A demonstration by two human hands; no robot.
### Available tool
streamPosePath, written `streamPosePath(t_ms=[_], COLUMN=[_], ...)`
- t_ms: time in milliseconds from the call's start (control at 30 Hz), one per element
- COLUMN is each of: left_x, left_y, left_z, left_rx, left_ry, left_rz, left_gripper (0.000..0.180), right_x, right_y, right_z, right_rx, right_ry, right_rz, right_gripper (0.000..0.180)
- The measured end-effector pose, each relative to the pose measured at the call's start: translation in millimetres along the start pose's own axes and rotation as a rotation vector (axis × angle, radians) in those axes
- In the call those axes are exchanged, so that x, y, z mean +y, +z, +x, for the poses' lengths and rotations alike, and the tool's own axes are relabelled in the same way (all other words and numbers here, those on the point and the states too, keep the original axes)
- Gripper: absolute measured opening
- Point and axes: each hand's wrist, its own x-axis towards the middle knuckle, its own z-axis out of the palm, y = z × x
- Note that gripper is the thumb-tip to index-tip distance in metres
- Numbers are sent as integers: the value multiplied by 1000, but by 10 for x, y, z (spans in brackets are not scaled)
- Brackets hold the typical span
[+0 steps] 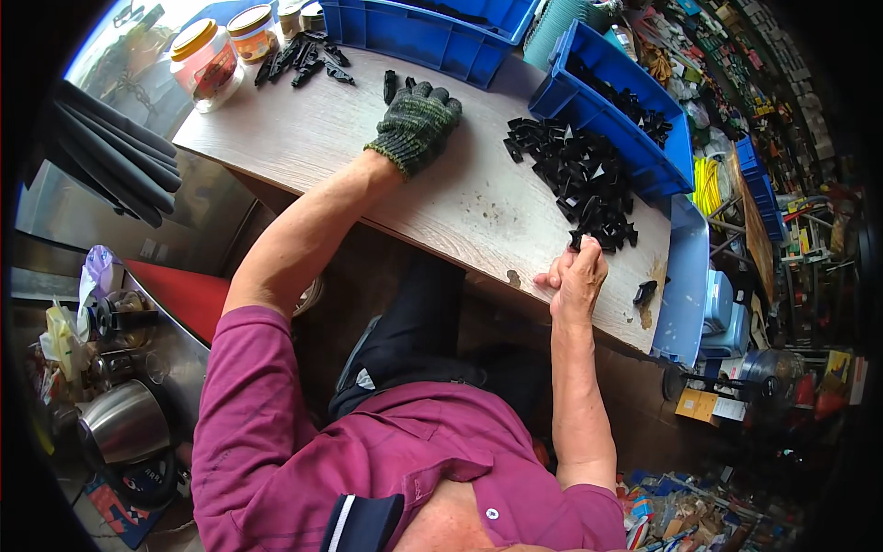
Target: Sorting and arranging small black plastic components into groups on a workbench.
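Note:
My left hand (418, 124), in a dark knitted glove, rests palm down on the pale wooden table (478, 207), its fingers beside a small black plastic piece (390, 85). My right hand (578, 276) is bare and closed at the table's near edge. It pinches a small black piece at the rim of a heap of black plastic parts (579, 179). A single black part (645, 292) lies just right of that hand.
Blue bins (441, 37) (589, 115) stand at the table's far side, one holding more black parts. Two jars (207, 60) and a cluster of black parts (303, 57) sit at the far left. Dark rods (115, 152), a metal kettle (124, 423) and clutter lie left.

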Motion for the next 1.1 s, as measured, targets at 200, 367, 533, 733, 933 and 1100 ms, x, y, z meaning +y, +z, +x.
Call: streamPosePath(t_ms=[200,367,533,733,933,1100], left_x=[278,264,325,460,812,1279], left_y=[-191,-129,-287,-300,-331,-410], left_z=[-17,2,71,-96,-311,-402], left_rx=[-38,-4,-204,-100,166,165], left_ry=[3,-47,-250,-154,-15,23], left_rz=[-194,-185,-268,-170,-568,-798], left_gripper=[20,21,22,24,17,22], right_x=[-9,-11,-9,-18,-19,29], right_y=[-40,11,-18,-12,-9,-63], right_z=[6,-22,-34,-38,-29,1], right_rx=[12,-1,-30,-19,32,58], right_ry=[11,-24,-60,-56,2,5], right_rz=[10,22,8,33,65,122], right_gripper=[38,34,29,31,40,30])
